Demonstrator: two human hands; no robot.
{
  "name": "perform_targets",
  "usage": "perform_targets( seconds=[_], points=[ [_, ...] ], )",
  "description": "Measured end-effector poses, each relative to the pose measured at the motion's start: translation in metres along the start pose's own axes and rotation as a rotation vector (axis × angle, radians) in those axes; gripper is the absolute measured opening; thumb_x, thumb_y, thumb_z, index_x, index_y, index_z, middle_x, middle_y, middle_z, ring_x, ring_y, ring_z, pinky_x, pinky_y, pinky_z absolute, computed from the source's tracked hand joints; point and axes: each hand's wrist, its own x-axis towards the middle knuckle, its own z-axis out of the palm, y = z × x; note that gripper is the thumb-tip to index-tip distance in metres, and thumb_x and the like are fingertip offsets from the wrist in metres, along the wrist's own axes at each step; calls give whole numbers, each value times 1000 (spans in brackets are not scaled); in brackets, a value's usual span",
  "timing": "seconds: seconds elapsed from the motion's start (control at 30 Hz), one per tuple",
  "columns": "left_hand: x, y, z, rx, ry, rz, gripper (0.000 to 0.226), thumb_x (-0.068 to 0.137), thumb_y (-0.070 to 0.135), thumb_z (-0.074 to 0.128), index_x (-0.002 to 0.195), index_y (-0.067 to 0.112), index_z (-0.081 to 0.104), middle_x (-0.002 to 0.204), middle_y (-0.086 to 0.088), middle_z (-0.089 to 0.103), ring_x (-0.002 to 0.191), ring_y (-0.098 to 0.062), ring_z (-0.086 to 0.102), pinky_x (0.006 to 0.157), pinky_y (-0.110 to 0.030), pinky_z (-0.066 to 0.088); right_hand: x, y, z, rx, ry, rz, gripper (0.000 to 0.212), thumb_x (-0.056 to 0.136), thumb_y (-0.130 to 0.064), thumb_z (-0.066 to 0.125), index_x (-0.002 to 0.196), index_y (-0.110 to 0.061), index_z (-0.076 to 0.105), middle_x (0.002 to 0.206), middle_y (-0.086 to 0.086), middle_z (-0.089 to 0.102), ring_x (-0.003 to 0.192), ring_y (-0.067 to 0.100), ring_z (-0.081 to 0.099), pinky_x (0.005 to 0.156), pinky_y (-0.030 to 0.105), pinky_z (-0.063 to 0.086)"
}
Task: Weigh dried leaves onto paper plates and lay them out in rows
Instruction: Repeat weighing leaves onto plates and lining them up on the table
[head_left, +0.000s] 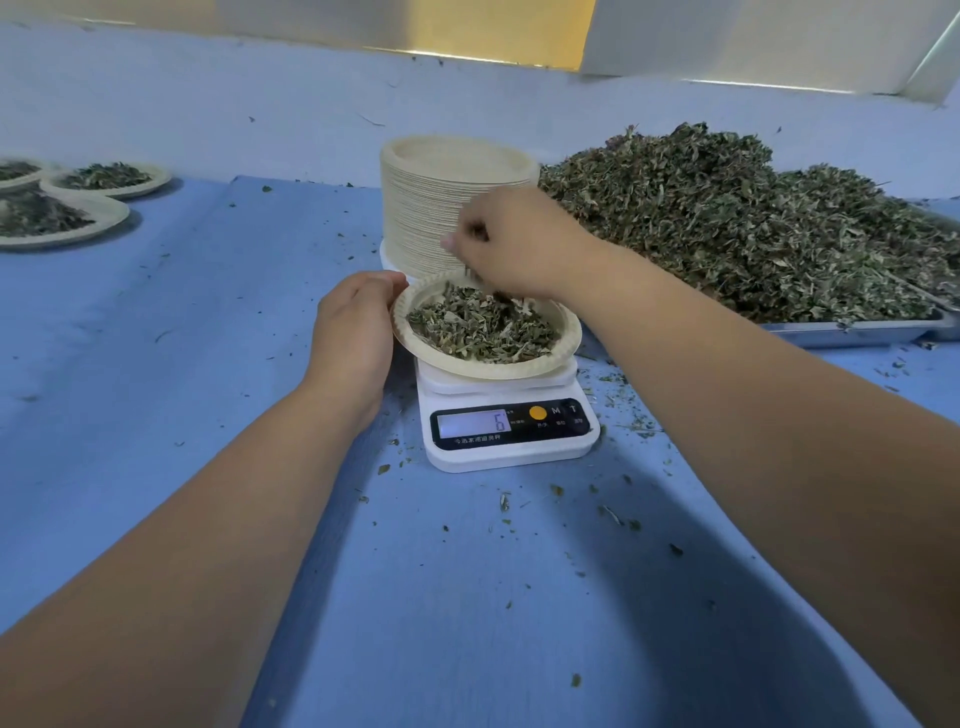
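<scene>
A paper plate (563, 347) heaped with dried leaves (478, 327) sits tilted on a white digital scale (506, 421) in the middle of the blue table. My left hand (353, 332) holds the plate's left rim, thumb on top. Over the plate's far edge my right hand (511, 241) hovers, its fingers pinching a few bits of leaf. The scale's display is lit.
A tall stack of empty paper plates (431, 202) stands right behind the scale. A metal tray (852, 330) with a big pile of dried leaves (727, 223) lies at the right. Three filled plates (111, 179) sit at the far left. Leaf crumbs litter the blue cloth (208, 338).
</scene>
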Motion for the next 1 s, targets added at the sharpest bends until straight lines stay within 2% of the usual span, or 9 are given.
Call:
perform_targets(
  seconds=[0.1, 0.17, 0.23, 0.33, 0.43, 0.6, 0.7, 0.83, 1.0],
  points=[
    [-2, 1, -1, 2, -12, 8, 27, 79, 25, 55, 93, 18, 77, 101, -8, 78, 104, -31, 72, 100, -55, 55, -6, 2, 0, 55, -77, 27, 45, 101, -45, 52, 91, -4, 71, 87, 13, 70, 82, 27, 62, 72, 34, 47],
    [-2, 2, 0, 4, -11, 8, 29, 76, 28, 55, 92, 19, 77, 101, -8, 78, 105, -31, 71, 100, -55, 54, -10, 4, -4, 107, -41, 43, 43, 101, -43, 52, 92, -6, 71, 87, 12, 70, 83, 26, 62, 74, 34, 47],
    [-1, 2, 0, 7, -12, 0, 30, 75, 29, 55, 93, 20, 77, 104, -7, 77, 106, -31, 71, 101, -56, 53, -18, 8, -9, 138, -16, 40, 41, 103, -39, 50, 91, -5, 70, 85, 12, 69, 78, 24, 61, 68, 32, 43],
    [-2, 2, 0, 6, -5, -8, 30, 75, 30, 55, 93, 21, 77, 105, -7, 77, 108, -31, 70, 101, -56, 53, -37, 22, -14, 249, 87, 82, 40, 106, -37, 44, 91, -13, 72, 75, 2, 67, 66, 14, 55, 58, 26, 38],
    [-3, 3, -1, 11, -5, -6, 31, 74, 30, 55, 94, 20, 77, 106, -8, 77, 109, -31, 70, 101, -56, 53, -58, 42, -13, 335, 222, 179, 39, 107, -36, 41, 89, -20, 71, 76, -1, 67, 69, 17, 60, 62, 29, 43],
    [-4, 2, -1, 26, 1, 8, 28, 76, 28, 56, 91, 20, 78, 103, -8, 77, 107, -33, 70, 99, -58, 54, -95, 77, 3, 264, 308, 322, 46, 106, -44, 38, 84, -13, 65, 69, 10, 61, 70, 30, 58, 63, 35, 47],
    [-2, 2, 0, 26, -7, 4, 29, 79, 27, 57, 96, 17, 78, 106, -12, 76, 109, -37, 69, 100, -57, 54, -108, 96, 9, 98, 224, 345, 43, 105, -46, 40, 79, -16, 55, 64, 4, 55, 62, 26, 53, 55, 33, 38],
    [-4, 2, -1, 54, 0, 10, 34, 78, 32, 56, 100, 17, 77, 107, -13, 76, 107, -36, 69, 87, -48, 52, -111, 109, 13, -29, 101, 424, 45, 104, -51, 37, 73, -21, 49, 64, -2, 52, 62, 20, 50, 50, 28, 29],
    [-4, 2, -2, 93, -18, 43, 35, 85, 26, 53, 107, 12, 76, 111, -12, 75, 111, -32, 68, 100, -57, 52, -111, 106, 17, -101, 67, 406, 59, 104, -57, 29, 69, -16, 52, 60, 7, 53, 55, 26, 50, 50, 27, 31]
  ],
)
